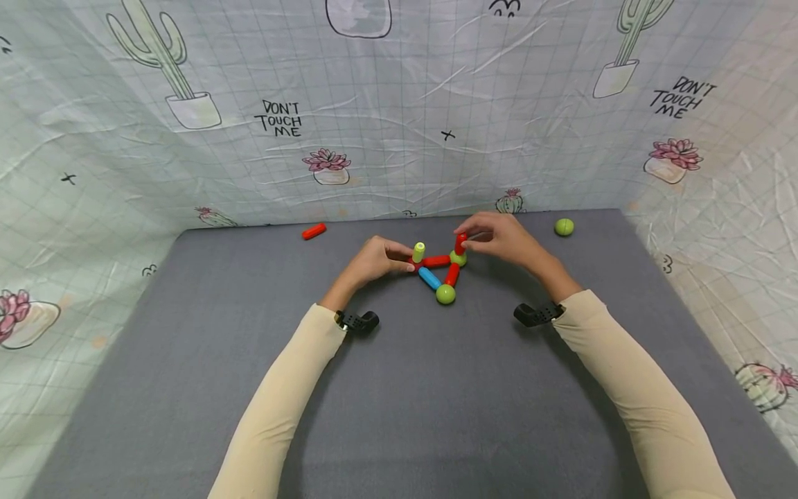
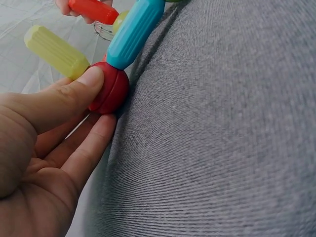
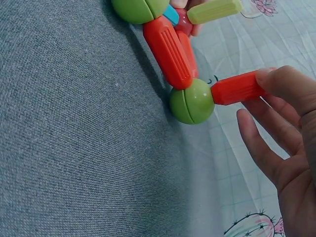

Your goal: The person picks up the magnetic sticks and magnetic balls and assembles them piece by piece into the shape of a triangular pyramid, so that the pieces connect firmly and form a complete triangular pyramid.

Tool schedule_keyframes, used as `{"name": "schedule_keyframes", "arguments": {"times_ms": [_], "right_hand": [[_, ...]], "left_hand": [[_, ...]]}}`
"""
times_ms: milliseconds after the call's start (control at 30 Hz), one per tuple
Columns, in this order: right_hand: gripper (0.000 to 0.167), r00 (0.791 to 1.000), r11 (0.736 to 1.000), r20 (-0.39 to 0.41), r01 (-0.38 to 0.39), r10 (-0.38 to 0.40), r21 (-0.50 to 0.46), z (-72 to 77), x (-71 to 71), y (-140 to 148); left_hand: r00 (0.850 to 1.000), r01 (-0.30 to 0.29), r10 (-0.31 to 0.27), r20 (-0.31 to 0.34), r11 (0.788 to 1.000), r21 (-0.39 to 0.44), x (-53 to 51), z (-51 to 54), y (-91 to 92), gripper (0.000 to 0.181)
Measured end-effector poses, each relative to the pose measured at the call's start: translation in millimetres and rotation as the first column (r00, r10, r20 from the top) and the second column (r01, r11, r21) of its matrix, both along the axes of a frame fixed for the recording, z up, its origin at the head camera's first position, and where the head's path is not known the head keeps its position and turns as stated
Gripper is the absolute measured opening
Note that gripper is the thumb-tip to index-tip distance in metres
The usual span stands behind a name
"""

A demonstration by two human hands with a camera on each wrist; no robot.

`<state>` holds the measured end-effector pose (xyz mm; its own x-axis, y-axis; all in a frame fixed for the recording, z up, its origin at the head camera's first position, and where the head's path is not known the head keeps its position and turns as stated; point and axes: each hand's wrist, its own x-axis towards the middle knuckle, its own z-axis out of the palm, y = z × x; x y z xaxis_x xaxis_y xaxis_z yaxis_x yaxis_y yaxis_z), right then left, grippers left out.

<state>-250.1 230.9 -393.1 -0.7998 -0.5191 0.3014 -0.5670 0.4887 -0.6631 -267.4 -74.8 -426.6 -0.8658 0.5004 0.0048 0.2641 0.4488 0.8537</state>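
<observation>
A triangle of toy rods and balls lies on the table. My left hand [image 1: 376,259] grips the red ball [image 2: 112,89] at its left corner, thumb on top. From that ball a yellow-green rod [image 1: 419,252] stands up. A blue rod [image 1: 429,278] runs from it to the front green ball [image 1: 445,294], and a red rod [image 1: 436,261] to the back green ball [image 3: 192,101]. Another red rod [image 3: 169,52] joins both green balls. My right hand [image 1: 499,237] pinches the upper end of an upright red rod [image 3: 239,88], whose lower end meets the back green ball.
A loose red rod [image 1: 314,231] lies near the grey table's [image 1: 436,402] back edge, left of the hands. At the back right sits a loose green ball [image 1: 564,226]. A cactus-print cloth [image 1: 399,104] hangs right behind the table.
</observation>
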Motion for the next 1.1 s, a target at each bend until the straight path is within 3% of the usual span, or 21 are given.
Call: {"name": "schedule_keyframes", "arguments": {"times_ms": [600, 833, 1100], "right_hand": [[0.031, 1.000, 1.000, 0.012, -0.023, 0.023, 0.009, -9.4, 5.3, 3.4], [0.032, 0.999, 1.000, 0.041, -0.015, 0.014, 0.024, -13.7, 6.2, -1.0], [0.033, 1.000, 0.996, 0.020, 0.020, -0.021, 0.084, -23.5, 5.8, -4.4]], "left_hand": [[1.000, 0.006, -0.006, -0.004, 1.000, 0.004, -2.2, -1.9, 0.3, 0.029], [0.999, 0.008, -0.009, -0.034, 0.999, -0.032, -7.5, -2.1, -1.7, 0.029], [0.997, 0.001, -0.005, -0.072, 0.998, -0.064, -10.4, -1.6, -1.1, 0.029]]}}
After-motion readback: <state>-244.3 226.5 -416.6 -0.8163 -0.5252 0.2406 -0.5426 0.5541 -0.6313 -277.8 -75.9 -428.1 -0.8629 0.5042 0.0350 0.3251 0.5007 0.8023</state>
